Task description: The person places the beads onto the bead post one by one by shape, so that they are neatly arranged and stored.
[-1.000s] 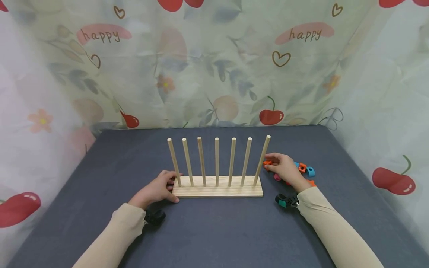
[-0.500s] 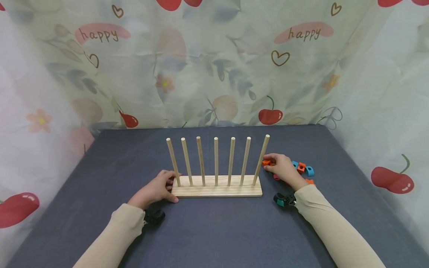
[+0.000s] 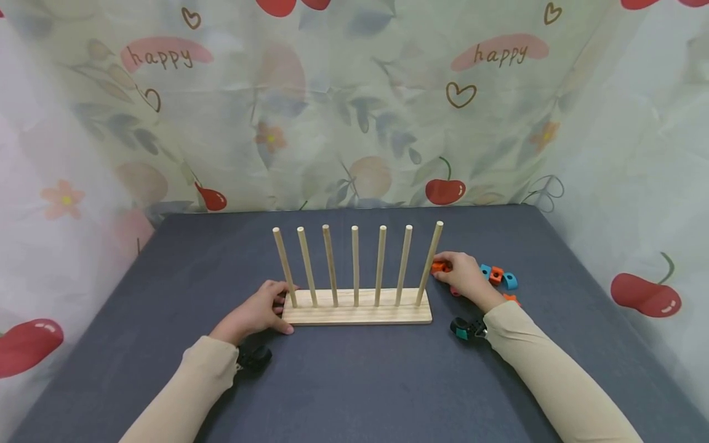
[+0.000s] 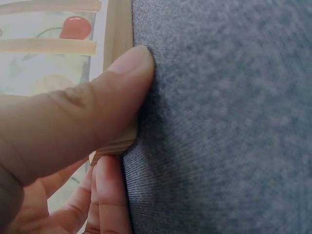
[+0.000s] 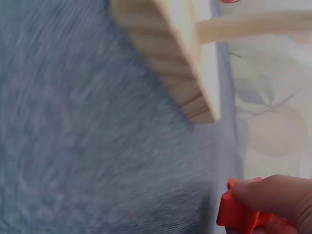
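A wooden peg rack (image 3: 360, 315), a long pale base with several upright dowels, stands on the dark cloth. My left hand (image 3: 256, 315) grips its left end. In the left wrist view, the thumb (image 4: 114, 92) lies on the base's front edge and the other fingers are at its end face. Just off the rack's right end, my right hand (image 3: 464, 277) pinches an orange block (image 5: 236, 212) between thumb and fingers. The fingers partly hide the block, so its full shape cannot be told. A gap separates it from the wooden base (image 5: 165, 58) in the right wrist view.
Behind the right hand lie small pieces: a blue arched block (image 3: 509, 281), an orange block with a hole (image 3: 496, 275), another orange piece (image 3: 511, 299) and a pinkish-red one (image 3: 455, 291). A printed curtain (image 3: 332, 123) hangs behind the dark table (image 3: 354, 381).
The right hand has shifted slightly left, and its fingers have drawn in on the orange block. The left hand keeps its hold on the rack. The head view has drifted a little.
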Demonstrator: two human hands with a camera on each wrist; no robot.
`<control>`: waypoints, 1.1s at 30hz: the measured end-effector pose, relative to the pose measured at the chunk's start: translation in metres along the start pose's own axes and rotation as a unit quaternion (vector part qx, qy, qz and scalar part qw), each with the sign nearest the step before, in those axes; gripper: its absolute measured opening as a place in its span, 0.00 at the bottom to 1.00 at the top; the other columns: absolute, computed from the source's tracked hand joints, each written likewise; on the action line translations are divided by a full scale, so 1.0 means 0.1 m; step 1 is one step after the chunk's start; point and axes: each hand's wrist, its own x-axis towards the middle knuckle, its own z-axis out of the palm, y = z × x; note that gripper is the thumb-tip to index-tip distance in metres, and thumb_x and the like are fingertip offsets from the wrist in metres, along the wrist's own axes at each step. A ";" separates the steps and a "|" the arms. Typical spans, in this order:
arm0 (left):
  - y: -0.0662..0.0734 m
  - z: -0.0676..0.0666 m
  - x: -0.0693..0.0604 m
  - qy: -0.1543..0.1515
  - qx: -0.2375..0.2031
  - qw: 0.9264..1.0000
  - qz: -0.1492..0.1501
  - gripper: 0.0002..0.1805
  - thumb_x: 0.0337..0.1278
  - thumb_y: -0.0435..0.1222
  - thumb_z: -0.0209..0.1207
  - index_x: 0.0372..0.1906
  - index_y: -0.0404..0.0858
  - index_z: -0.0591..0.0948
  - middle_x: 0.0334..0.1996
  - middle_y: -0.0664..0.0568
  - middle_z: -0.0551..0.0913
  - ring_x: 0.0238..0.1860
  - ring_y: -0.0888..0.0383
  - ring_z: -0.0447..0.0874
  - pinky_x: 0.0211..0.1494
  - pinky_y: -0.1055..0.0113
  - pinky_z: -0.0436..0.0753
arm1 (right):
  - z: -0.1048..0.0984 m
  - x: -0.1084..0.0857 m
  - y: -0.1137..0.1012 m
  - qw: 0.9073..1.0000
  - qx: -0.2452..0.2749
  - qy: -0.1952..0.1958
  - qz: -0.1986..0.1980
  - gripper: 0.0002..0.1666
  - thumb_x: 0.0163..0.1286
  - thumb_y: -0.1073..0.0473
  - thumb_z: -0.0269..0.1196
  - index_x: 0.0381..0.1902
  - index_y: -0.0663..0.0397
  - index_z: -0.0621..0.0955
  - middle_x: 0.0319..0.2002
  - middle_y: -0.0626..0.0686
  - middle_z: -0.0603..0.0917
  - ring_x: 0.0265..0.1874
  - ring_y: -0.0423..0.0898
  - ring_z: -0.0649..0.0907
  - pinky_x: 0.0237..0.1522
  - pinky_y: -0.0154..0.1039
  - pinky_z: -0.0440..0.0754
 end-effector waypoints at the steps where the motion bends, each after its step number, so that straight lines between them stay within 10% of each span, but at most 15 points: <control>1: 0.00 0.00 0.00 0.000 0.001 1.000 0.000 0.47 0.34 0.24 0.75 0.67 0.34 0.68 0.58 0.36 0.60 0.60 0.39 0.67 0.59 0.51 0.77 | -0.01 -0.01 -0.01 1.000 0.012 0.004 0.001 0.24 0.67 0.60 0.64 0.60 0.62 0.77 0.54 0.64 0.80 0.47 0.56 0.79 0.50 0.52 0.78; 14: 0.01 -0.02 -0.01 -0.005 0.015 1.000 0.006 0.48 0.34 0.25 0.76 0.68 0.32 0.67 0.59 0.34 0.59 0.60 0.37 0.65 0.61 0.48 0.75 | -0.43 -0.30 -0.44 0.967 0.209 0.129 -0.065 0.23 0.66 0.61 0.65 0.58 0.58 0.79 0.55 0.60 0.82 0.51 0.53 0.83 0.49 0.33 0.82; 24: 0.02 0.02 0.01 -0.014 0.006 1.000 0.021 0.47 0.35 0.26 0.76 0.68 0.33 0.67 0.58 0.34 0.59 0.61 0.36 0.65 0.61 0.49 0.75 | -0.75 -0.69 -0.73 0.903 0.305 0.265 -0.145 0.20 0.64 0.62 0.66 0.55 0.55 0.82 0.49 0.47 0.84 0.44 0.36 0.84 0.47 0.25 0.80; 33: 0.00 0.01 -0.02 -0.003 0.017 1.000 0.004 0.46 0.35 0.26 0.76 0.66 0.34 0.68 0.58 0.35 0.60 0.61 0.37 0.65 0.62 0.48 0.74 | -0.86 -0.90 -1.08 0.847 0.413 0.260 -0.210 0.22 0.63 0.68 0.65 0.56 0.60 0.81 0.53 0.50 0.83 0.49 0.44 0.83 0.51 0.29 0.80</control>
